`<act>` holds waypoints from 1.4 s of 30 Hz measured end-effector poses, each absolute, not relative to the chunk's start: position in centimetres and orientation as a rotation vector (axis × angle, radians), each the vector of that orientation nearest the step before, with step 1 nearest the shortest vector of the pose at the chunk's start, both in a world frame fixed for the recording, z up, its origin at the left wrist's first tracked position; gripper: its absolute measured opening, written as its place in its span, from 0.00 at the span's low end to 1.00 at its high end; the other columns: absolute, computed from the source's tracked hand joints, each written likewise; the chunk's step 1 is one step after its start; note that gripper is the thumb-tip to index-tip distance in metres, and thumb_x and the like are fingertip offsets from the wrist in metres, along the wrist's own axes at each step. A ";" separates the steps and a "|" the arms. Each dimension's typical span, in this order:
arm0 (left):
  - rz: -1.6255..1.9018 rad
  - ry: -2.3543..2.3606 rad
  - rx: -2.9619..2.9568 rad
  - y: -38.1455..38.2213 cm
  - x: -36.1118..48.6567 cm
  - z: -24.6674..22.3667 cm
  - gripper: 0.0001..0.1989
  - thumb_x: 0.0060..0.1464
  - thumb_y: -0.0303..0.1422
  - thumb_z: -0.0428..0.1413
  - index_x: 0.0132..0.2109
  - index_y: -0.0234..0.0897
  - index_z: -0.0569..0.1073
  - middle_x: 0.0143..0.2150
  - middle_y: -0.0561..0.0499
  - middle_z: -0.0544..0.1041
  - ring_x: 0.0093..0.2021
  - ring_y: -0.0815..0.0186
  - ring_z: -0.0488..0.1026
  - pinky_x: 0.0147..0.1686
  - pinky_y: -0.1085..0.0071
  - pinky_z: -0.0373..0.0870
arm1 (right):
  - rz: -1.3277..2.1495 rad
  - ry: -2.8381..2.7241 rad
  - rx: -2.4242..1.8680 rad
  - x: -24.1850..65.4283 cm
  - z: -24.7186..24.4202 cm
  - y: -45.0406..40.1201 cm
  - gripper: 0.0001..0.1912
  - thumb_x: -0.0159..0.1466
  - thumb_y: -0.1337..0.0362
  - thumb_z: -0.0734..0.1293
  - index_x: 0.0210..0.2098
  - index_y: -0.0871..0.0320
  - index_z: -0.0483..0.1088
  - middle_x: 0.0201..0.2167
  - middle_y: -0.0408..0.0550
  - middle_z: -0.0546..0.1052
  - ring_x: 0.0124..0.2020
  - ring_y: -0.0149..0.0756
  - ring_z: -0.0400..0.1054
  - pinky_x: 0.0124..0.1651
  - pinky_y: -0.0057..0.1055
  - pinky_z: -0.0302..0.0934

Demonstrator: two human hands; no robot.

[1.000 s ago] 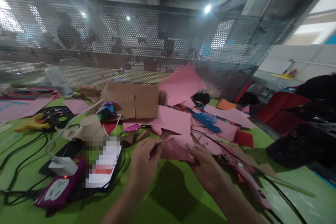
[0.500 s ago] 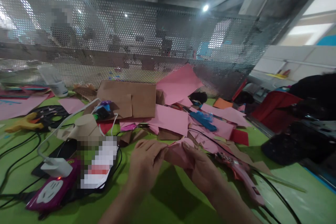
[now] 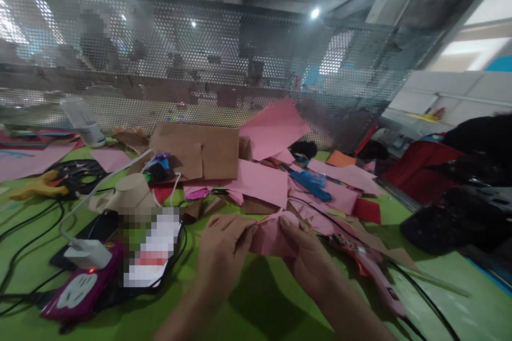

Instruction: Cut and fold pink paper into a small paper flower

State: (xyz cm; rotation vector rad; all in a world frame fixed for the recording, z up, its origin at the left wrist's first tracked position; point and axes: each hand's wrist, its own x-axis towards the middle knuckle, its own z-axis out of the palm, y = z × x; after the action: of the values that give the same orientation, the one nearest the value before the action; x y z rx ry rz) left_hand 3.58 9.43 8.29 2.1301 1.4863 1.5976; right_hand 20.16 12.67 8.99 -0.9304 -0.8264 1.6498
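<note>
A small folded piece of pink paper (image 3: 272, 236) is held between both hands above the green table. My left hand (image 3: 226, 245) pinches its left edge, fingers curled and knuckles up. On the right side, my right hand (image 3: 306, 250) grips it with the thumb pressed on the front face; the fingers behind are partly hidden. Just beyond the hands lie a larger pink sheet (image 3: 260, 182) and a brown cardboard piece (image 3: 218, 152). A pink hot glue gun (image 3: 378, 279) rests to the right of my right hand.
Left are a purple power strip (image 3: 86, 282) with a white plug (image 3: 88, 253), a phone (image 3: 154, 250), cables, a beige cup (image 3: 130, 192) and yellow-handled scissors (image 3: 38, 185). A perforated metal screen (image 3: 208, 74) stands behind. Blue-handled scissors (image 3: 312, 184) lie among paper scraps.
Both hands stay almost in place, still holding the pink paper, which is tilted slightly differently. The whole view has shifted a little.
</note>
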 end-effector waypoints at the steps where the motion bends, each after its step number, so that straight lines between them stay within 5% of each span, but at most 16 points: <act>1: 1.600 1.485 2.125 9.4 3.6 8.3 0.06 0.60 0.26 0.55 0.37 0.38 0.76 0.32 0.54 0.79 0.33 0.65 0.73 0.37 0.67 0.63 | 1.662 -0.825 -0.924 20.2 9.1 12.7 0.14 0.48 0.60 0.79 0.31 0.57 0.77 0.28 0.42 0.81 0.27 0.29 0.74 0.30 0.21 0.68; 10: 1.557 1.532 2.163 9.6 3.1 8.1 0.05 0.59 0.26 0.55 0.38 0.38 0.76 0.33 0.53 0.80 0.33 0.64 0.73 0.37 0.66 0.62 | 1.446 -1.099 -1.000 21.5 9.1 13.9 0.14 0.53 0.58 0.76 0.36 0.55 0.72 0.30 0.41 0.75 0.29 0.32 0.69 0.33 0.27 0.63; 14: 1.464 1.532 2.242 9.6 3.2 8.3 0.06 0.59 0.25 0.54 0.37 0.39 0.75 0.33 0.53 0.80 0.33 0.63 0.73 0.37 0.65 0.61 | 0.854 -1.492 -1.044 22.7 9.8 14.2 0.21 0.57 0.57 0.73 0.48 0.48 0.68 0.47 0.45 0.72 0.49 0.40 0.65 0.48 0.34 0.60; 16: 1.397 1.485 2.304 9.5 3.3 8.4 0.07 0.59 0.25 0.53 0.37 0.39 0.75 0.34 0.52 0.80 0.34 0.63 0.73 0.38 0.65 0.60 | 0.697 -1.749 -1.029 23.0 10.2 14.1 0.17 0.58 0.57 0.72 0.47 0.47 0.71 0.50 0.47 0.72 0.54 0.44 0.62 0.52 0.37 0.57; 20: 1.309 1.459 2.340 9.5 3.5 8.4 0.06 0.61 0.27 0.53 0.38 0.39 0.75 0.33 0.52 0.79 0.33 0.63 0.73 0.39 0.65 0.59 | 0.643 -1.976 -1.015 22.8 10.5 13.7 0.06 0.61 0.57 0.70 0.36 0.51 0.75 0.36 0.46 0.76 0.42 0.43 0.68 0.44 0.36 0.60; 28: 1.276 1.432 2.176 9.5 3.5 8.3 0.05 0.60 0.28 0.55 0.39 0.40 0.76 0.35 0.54 0.79 0.36 0.64 0.73 0.41 0.65 0.60 | 0.597 -1.982 -1.008 21.9 10.5 13.0 0.06 0.62 0.59 0.70 0.31 0.54 0.75 0.30 0.46 0.76 0.35 0.40 0.69 0.38 0.35 0.61; 42: 1.164 1.500 2.181 9.7 3.2 8.2 0.09 0.56 0.21 0.54 0.36 0.39 0.76 0.32 0.53 0.79 0.35 0.63 0.73 0.39 0.65 0.61 | 0.278 -2.133 -0.847 21.8 10.6 12.8 0.08 0.62 0.71 0.68 0.36 0.51 0.77 0.38 0.48 0.76 0.43 0.41 0.69 0.44 0.37 0.63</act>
State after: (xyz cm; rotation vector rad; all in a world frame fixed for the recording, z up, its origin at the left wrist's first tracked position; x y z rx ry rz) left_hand 3.25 9.65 8.22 2.1808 1.5002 1.1643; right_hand 21.82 12.77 10.62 -0.8473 -2.1333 0.2781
